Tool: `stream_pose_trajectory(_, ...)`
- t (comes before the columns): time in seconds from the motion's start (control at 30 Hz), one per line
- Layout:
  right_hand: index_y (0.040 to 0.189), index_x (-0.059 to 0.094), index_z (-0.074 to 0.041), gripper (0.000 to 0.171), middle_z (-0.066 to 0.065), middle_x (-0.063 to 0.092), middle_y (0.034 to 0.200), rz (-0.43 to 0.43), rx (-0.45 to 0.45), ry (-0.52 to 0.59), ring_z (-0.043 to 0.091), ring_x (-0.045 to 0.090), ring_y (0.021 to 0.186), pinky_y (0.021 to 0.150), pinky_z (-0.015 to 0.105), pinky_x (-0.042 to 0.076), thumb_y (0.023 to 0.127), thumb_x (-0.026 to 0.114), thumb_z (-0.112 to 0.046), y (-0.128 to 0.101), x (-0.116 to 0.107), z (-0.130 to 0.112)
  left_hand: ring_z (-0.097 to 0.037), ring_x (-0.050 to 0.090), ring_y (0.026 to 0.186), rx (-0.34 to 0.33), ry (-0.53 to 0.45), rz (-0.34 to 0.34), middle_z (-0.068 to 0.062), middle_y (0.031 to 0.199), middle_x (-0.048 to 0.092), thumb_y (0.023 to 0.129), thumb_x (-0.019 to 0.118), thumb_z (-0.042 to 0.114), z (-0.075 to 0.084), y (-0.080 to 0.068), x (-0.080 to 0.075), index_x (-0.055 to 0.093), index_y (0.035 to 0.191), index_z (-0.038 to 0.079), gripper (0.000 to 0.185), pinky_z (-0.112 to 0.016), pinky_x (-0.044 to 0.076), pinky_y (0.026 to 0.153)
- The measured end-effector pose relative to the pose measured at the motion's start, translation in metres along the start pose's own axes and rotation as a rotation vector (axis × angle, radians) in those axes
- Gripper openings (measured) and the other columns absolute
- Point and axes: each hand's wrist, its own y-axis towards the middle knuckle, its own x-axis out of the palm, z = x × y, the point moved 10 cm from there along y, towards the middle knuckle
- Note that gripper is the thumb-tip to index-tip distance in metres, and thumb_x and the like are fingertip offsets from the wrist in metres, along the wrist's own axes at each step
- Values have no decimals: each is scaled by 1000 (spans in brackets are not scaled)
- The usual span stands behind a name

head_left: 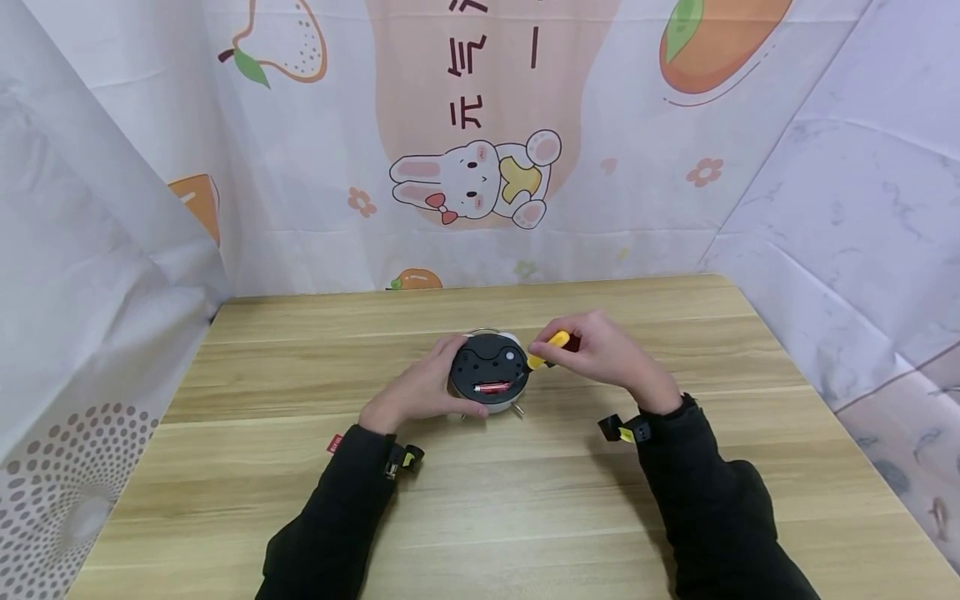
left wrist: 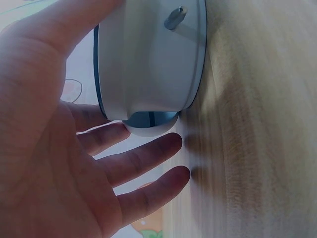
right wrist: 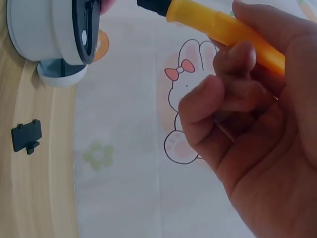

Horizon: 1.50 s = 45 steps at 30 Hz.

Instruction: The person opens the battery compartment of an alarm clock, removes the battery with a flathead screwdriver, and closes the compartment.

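A round white alarm clock [head_left: 489, 379] is held face-down on the wooden table [head_left: 525, 517], its dark back panel turned upward. It is steadied by the left hand [head_left: 420, 392], whose thumb lies along the near rim while the fingers reach around the far-left side; in the left wrist view the fingers [left wrist: 143, 158] are seen loosely extended beside the clock's white body [left wrist: 148, 54], with the palm against its side. A red battery [head_left: 492, 387] is seated in the open compartment on the back panel, just to the right of the left thumb.

A yellow-handled screwdriver [head_left: 546, 348] is gripped by the right hand [head_left: 607, 354], the fingers curled round the handle and the thumb pressed on it. The dark tip is directed at the right edge of the clock's back, close to the battery compartment; whether it touches cannot be told. In the right wrist view the yellow handle [right wrist: 223, 27] is seen passing between thumb and fingers.

A small black battery cover [right wrist: 26, 135] lies on the table beyond the clock, apart from both hands. Black sleeves [head_left: 697, 492] cover both forearms.
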Motion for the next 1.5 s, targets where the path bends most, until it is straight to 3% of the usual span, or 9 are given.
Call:
stream_pose_trajectory(0.4,85,77,-19,10,-10,63,70,-13,29,-106,9,48,53,47,25,39,90,80,-26,0,1,0,-26,46,133,-10,7,-2,-4,157,33,69,92,52,-2,0,1,28,159,13,117,-50,41,108)
stream_pose_trajectory(0.57,88,79,-20,14,-12,64,72,-93,68,-131,8,50,54,49,24,40,93,77,-32,0,6,5,-25,47,132,-6,7,2,-2,156,33,69,92,52,-1,0,0,29,158,17,115,-49,42,107)
stream_pose_trajectory(0.9,101,80,-12,15,-5,71,79,-244,173,-21,18,65,66,58,27,51,97,72,-24,-8,14,24,-25,46,133,11,17,8,-5,155,35,68,93,51,-1,1,0,32,157,16,113,-49,42,107)
stream_pose_trajectory(1.17,113,77,-8,22,3,69,85,-388,245,-33,18,58,66,59,29,45,104,61,-20,-17,26,39,-28,45,134,-15,37,-15,-6,160,30,68,91,55,-4,1,1,27,160,14,119,-49,41,108)
stream_pose_trajectory(1.23,115,76,-7,23,5,70,91,-412,230,-31,18,59,72,62,30,45,105,59,-19,-19,29,40,-28,45,134,-16,33,-16,-6,159,31,68,91,54,-4,1,0,27,160,14,119,-49,41,108)
stream_pose_trajectory(1.5,119,72,-6,26,4,63,87,-509,167,11,14,54,75,68,29,45,107,54,-21,-18,49,42,-26,46,133,10,9,-14,-7,156,34,70,92,49,2,1,1,30,158,15,113,-48,41,109)
